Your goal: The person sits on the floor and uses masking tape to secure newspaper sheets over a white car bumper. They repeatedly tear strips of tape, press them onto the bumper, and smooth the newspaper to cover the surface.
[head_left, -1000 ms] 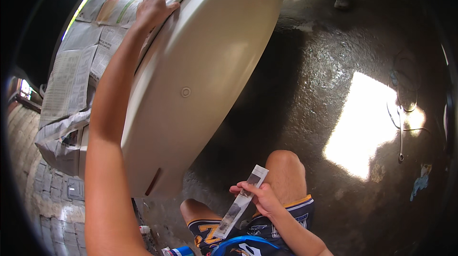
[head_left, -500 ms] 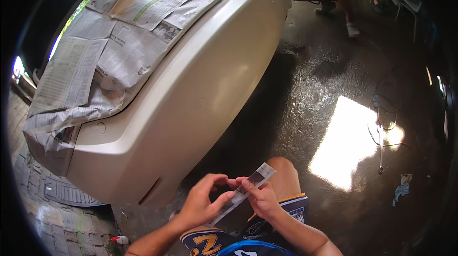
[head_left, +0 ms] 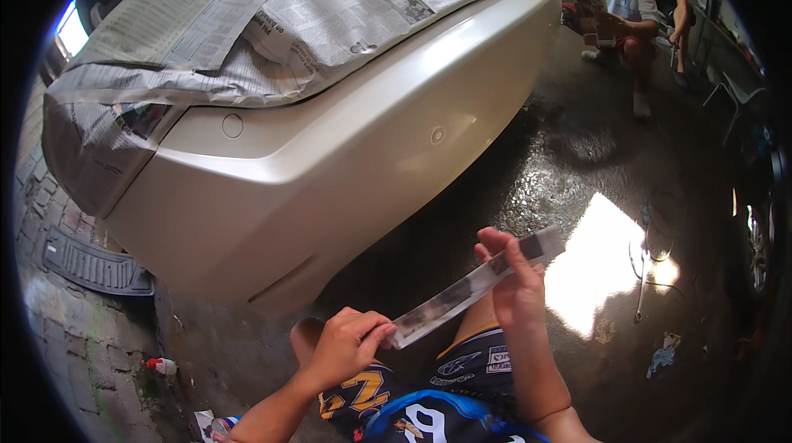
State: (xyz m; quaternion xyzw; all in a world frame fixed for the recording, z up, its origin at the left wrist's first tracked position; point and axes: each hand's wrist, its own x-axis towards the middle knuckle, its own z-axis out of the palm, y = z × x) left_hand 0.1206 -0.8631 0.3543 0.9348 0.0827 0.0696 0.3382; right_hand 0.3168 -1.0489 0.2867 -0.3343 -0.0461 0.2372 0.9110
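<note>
Both hands are now meeting on the paper strip (head_left: 470, 288): a second ago the left hand (head_left: 345, 346) was reaching up to the newspaper (head_left: 272, 22) on the car, and it has since come down to pinch the strip's lower end. The right hand (head_left: 513, 282) is holding the upper end, fingers closed around it, so the strip is stretching taut between them above the person's knees, in front of the bumper (head_left: 346, 171). This suggests the work has turned from the car's covering to handling the strip itself.

Narrow, flat and pale, the strip is showing dark printed patches. Smooth and glossy cream, the bumper is curving outward, while the crinkled grey newspaper is draping over the body above it. Below, the floor (head_left: 577, 154) is looking dark, wet and shiny, with a bright sunlit patch. Another person (head_left: 623, 6) is sitting at the far side.
</note>
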